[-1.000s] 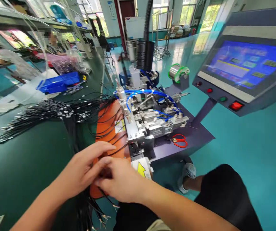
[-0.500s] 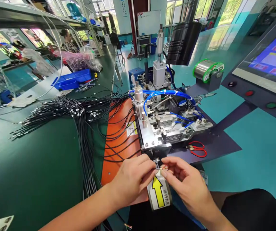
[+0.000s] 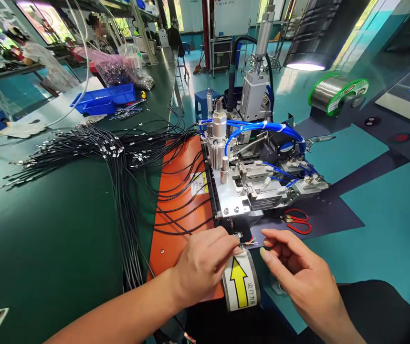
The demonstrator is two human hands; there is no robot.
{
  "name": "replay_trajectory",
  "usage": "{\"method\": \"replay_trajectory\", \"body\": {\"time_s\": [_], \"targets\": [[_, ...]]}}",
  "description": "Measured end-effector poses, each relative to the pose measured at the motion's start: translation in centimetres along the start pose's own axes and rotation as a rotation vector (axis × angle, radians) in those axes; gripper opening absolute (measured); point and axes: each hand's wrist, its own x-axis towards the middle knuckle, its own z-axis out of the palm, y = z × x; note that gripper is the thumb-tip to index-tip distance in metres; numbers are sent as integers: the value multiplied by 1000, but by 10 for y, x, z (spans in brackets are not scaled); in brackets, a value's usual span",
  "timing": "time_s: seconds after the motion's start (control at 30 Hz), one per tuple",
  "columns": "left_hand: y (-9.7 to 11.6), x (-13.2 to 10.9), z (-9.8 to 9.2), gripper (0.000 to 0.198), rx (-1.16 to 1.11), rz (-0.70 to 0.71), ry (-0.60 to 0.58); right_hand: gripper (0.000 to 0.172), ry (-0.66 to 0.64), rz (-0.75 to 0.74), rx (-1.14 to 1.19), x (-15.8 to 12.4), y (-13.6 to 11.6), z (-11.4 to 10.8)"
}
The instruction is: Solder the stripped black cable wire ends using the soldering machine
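Across the head view's lower middle, two hands hover close but apart by one arrow sign (image 3: 239, 284). The left hand (image 3: 206, 260) pinches one cable (image 3: 241, 244) near its end, seemingly so that its coloured wires (image 3: 252, 241) stand clear of the fingertips; they are too fine to count. That end lies by the near corner of one machine (image 3: 228, 191). The right hand (image 3: 303, 274) holds nothing visible, thumb and forefinger slightly parted, just beside the wire tips. Over one orange plate (image 3: 172, 246) run at least five black cables (image 3: 176, 194), probably spread to prevent tangling; the bundle (image 3: 120, 205) to the left is too dense to count. One pair of cutters (image 3: 289, 220) lies right of the sign, likely for easy reach, and one spool (image 3: 328, 94) sits behind, presumably mounted to turn
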Motion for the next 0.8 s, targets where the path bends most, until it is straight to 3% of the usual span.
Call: {"method": "replay_trajectory", "body": {"time_s": [0.17, 0.37, 0.8], "targets": [[0, -1, 2, 13, -37, -41, -15, 29, -35, 37, 34, 1, 0, 7], [0, -1, 4, 14, -32, -92, -15, 26, 11, 65, 30, -2, -3, 17], [3, 1, 3, 17, 2, -98, -10, 13, 31, -109, -73, -1, -14, 27]]}}
